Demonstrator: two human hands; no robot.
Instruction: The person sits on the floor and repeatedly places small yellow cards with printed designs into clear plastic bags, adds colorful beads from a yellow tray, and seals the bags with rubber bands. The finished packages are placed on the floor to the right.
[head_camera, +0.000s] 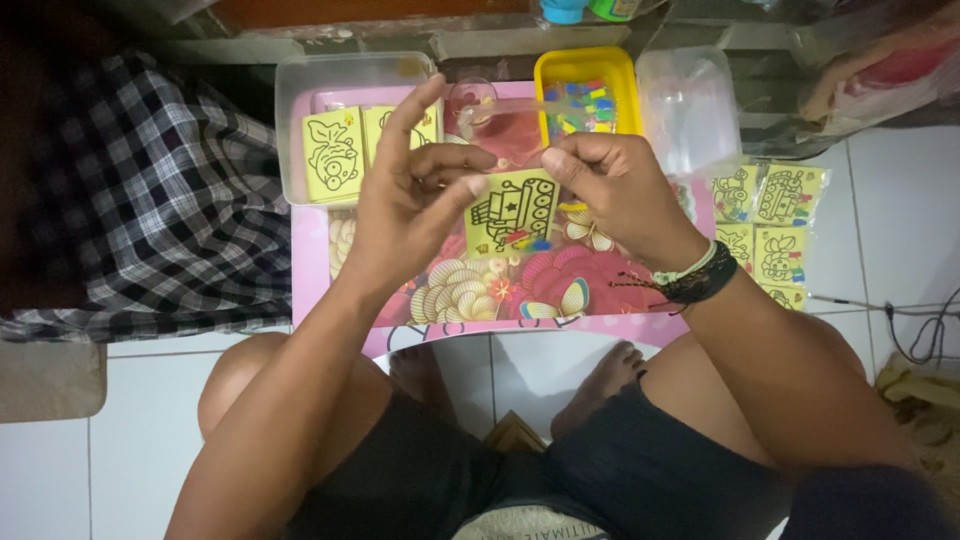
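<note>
Two hands on one item: a small square yellow card printed with a black-outline truck drawing (512, 212), sitting inside a thin clear plastic sleeve, held up over the pink floral-print tabletop (560, 285).

Your right hand (620, 195) pinches the card's top right corner between thumb and fingertips. Your left hand (405, 200) is at the left edge, thumb and bent fingers against it, index finger sticking straight up; I can't tell whether it is actually gripping.

Handling, as I judge it: very light, thin, semi-stiff card that will bend or crease if you squeeze mid-face. The sleeve looks glossy and slippery, so hold by edges or corners and keep the pinch gentle. Small coloured bits sit along the card's lower edge; their kind is unclear.

Around you:
- clear rigid plastic tub (290, 130), rounded corners, with more yellow drawing cards inside
- yellow plastic tray (545, 75) of small multicoloured pieces
- empty-looking clear plastic container (690, 105)
- sleeved yellow cards (770, 225) spread flat at the table's right side
- checked black-and-white cloth (150, 190), soft, left of the table
</note>
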